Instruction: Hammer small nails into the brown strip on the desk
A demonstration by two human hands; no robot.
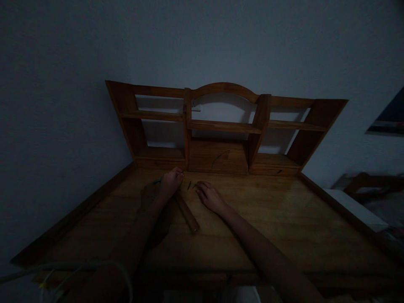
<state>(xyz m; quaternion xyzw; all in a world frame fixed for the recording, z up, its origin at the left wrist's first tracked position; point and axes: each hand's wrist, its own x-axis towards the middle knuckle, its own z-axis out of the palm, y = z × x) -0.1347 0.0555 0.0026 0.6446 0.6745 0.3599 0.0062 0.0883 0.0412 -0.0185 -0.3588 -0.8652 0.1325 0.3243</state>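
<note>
My left hand (171,182) is closed in a pinch above the desk, near the shelf unit. A tiny reddish glint shows at its fingertips, too small to make out. Under that wrist lies a wooden-handled tool (187,213), its round handle slanting towards me; my hand and forearm hide its other end. A grey bit (157,181) shows just left of the hand. My right hand (210,196) rests low on the desk with its fingers bent and somewhat apart. Its fingertips touch or almost touch a thin dark piece (195,185). A second thin dark piece (189,185) lies between the hands.
The wooden desk (268,219) has raised side edges. At its back stands a wooden shelf unit (225,126) with low drawers. A pale cable (94,264) loops at the lower left. A wall socket (196,107) shows behind the shelves. The room is dim.
</note>
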